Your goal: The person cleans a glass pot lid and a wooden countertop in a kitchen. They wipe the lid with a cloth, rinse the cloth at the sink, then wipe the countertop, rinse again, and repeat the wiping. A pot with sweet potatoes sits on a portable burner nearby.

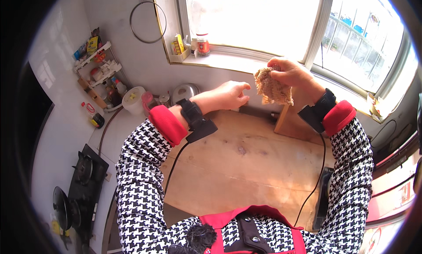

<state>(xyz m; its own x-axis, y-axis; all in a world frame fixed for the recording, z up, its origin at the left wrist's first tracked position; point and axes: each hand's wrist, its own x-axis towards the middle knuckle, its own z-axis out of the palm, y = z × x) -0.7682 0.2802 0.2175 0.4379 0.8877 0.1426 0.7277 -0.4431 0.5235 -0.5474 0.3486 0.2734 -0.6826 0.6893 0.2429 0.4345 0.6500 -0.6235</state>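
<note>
My right hand (290,72) is raised in front of the window sill (230,60) and grips a crumpled, tan textured cloth (272,85) between thumb and fingers. The cloth hangs down towards a wooden board (298,112) that stands upright against the wall. To the left of the cloth, my left hand (232,95) is held out with bent fingers apart and nothing in them; a small gap separates it from the cloth. Both wrists wear black straps with cables. Beneath the arms lies a large wooden board or tabletop (244,161).
On the sill stand a red-labelled glass jar (203,46) and a small tray (180,56) of packets. A white tub (133,100), a metal lid (185,92) and a loaded shelf rack (99,72) are at the left. A black gas stove (86,188) lies at the lower left.
</note>
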